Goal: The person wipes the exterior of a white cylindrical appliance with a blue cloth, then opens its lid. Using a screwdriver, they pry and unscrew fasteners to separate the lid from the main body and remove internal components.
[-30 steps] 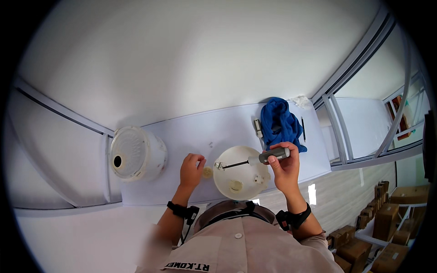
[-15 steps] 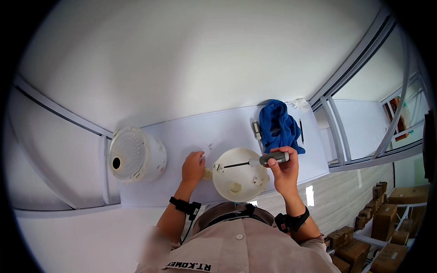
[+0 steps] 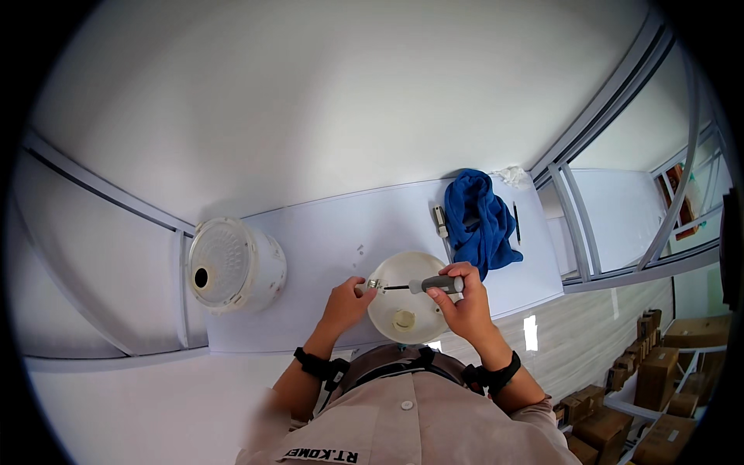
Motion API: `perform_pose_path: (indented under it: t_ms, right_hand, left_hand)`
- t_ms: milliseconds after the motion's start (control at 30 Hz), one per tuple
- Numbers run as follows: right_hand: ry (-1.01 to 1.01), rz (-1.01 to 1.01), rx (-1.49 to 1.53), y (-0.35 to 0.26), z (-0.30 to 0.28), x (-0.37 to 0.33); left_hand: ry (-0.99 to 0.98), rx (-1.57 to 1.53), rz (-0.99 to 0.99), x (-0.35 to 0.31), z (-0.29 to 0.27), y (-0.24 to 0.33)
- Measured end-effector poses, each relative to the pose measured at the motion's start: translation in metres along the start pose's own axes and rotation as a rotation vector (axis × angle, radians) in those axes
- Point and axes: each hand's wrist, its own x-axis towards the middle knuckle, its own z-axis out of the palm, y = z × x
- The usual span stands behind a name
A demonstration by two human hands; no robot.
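My right hand [image 3: 466, 304] is wrapped around the grey handle of a screwdriver [image 3: 442, 284]. Its dark shaft points left across a round white dish-shaped cover [image 3: 411, 267], with the tip close to a small metal fitting [image 3: 374, 284] at the cover's left rim. At that same fitting, my left hand [image 3: 345, 306] has its thumb and forefinger drawn together; whatever is between them is too small to make out. The cover lies on the white table in front of my body, and a cream-coloured round opening [image 3: 403, 320] shows in its lower part.
A white drum-like container [image 3: 240, 263] with a dark hole lies at the left. Small bits [image 3: 359, 249] are on the table [image 3: 310, 225]. At the back right are a blue cloth [image 3: 479, 221], a second screwdriver [image 3: 441, 222], a black pen-like stick [image 3: 517, 223] and white crumpled material [image 3: 514, 177].
My left hand has moved right from the tabletop to the cover's metal fitting, covering the pale yellowish piece. My right hand has brought the screwdriver left and lower, toward the fitting.
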Motion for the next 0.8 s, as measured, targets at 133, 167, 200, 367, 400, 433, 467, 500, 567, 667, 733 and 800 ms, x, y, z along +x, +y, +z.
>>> perform_pose_path:
  t_ms: [133,167,200,367,400,433,467,500,567,667,733,800]
  right_hand:
    - [0.004,-0.038,-0.025,0.0,0.003,0.0]
    - [0.006,-0.043,-0.023,0.001,0.004,0.0]
    - [0.01,-0.049,-0.023,0.003,0.004,-0.001]
    - [0.033,-0.044,-0.028,0.0,0.001,-0.002]
    - [0.044,-0.039,-0.018,0.001,0.0,-0.003]
    - [0.055,-0.033,-0.007,0.001,0.0,-0.004]
    - [0.055,-0.042,-0.006,0.001,-0.001,-0.005]
    - [0.055,-0.051,-0.003,0.001,-0.001,-0.004]
    - [0.062,-0.067,0.013,0.002,-0.002,-0.005]
    - [0.083,-0.084,0.049,0.007,0.0,-0.009]
    - [0.097,-0.095,0.062,0.011,0.001,-0.01]
    - [0.117,-0.106,0.096,0.01,0.003,-0.01]
  left_hand:
    - [-0.112,0.079,0.023,0.01,-0.004,0.006]
    - [-0.089,0.096,0.028,0.011,-0.003,0.006]
    - [-0.068,0.113,0.036,0.013,0.0,0.008]
    - [0.081,0.154,0.086,0.014,0.01,0.013]
    - [0.103,0.116,0.073,0.012,0.012,0.013]
    - [0.124,0.079,0.06,0.011,0.013,0.012]
    - [0.126,0.059,0.048,0.011,0.014,0.01]
    - [0.129,0.04,0.037,0.012,0.014,0.007]
    - [0.14,-0.017,0.03,0.012,0.015,0.002]
    - [0.171,-0.129,0.069,0.01,0.014,0.001]
    - [0.206,-0.209,0.129,0.002,0.009,0.015]
    - [0.168,-0.204,0.122,0.001,0.004,0.018]
